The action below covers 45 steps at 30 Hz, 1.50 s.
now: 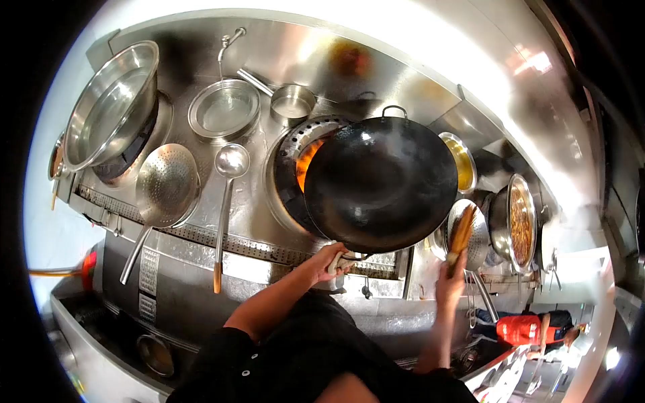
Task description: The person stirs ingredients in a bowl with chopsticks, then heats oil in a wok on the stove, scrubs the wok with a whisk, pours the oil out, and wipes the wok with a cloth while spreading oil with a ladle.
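The big round wok (383,181) is black and shiny, with nothing in it. It has a little loop handle at the far side and one at the near side, where the left hand (326,260) holds it with a pale cloth (338,263). It sits to the right of the orange fire (306,164). The brown brush (461,234) points up in the right hand (450,285), near the wok.

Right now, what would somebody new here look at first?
Probably the big black wok near the middle, with the left hand at its near edge. Orange flames glow in the burner at the wok's left side. Next might be the brown brush-like tool in the right hand.
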Each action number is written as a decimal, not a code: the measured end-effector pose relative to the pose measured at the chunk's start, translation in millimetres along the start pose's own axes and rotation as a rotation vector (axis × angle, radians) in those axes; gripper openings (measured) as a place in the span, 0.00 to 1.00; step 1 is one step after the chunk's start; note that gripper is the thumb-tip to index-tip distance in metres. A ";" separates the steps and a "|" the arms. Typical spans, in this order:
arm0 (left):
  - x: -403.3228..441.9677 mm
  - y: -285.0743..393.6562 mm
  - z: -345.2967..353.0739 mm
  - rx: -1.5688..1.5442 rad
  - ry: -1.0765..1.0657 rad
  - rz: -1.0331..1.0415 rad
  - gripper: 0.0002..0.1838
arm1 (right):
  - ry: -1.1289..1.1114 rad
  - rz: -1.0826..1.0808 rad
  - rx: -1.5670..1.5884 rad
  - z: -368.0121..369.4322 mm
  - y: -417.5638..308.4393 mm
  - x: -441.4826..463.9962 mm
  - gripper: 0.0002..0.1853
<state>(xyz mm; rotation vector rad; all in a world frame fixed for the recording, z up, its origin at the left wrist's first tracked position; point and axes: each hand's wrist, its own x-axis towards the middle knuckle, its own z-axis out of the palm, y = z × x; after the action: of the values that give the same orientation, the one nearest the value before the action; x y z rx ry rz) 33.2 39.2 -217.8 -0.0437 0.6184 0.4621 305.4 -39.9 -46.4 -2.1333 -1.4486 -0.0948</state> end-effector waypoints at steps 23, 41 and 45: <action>-102.5 40.5 61.5 -0.144 0.073 -0.284 0.28 | 0.135 0.440 -0.137 146.1 171.5 -217.6 0.19; -130.4 129.9 13.7 0.480 0.194 -0.162 0.32 | -0.630 0.912 0.750 481.3 -167.4 -495.5 0.17; -122.9 123.0 15.9 0.473 0.220 -0.285 0.16 | -0.650 0.914 0.869 512.3 -189.8 -485.4 0.22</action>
<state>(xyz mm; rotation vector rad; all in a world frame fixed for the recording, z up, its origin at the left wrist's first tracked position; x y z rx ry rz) -99.1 102.6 -123.1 0.2675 0.9102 0.0264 -187.0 -151.3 -574.8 -1.8610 -0.4408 1.3825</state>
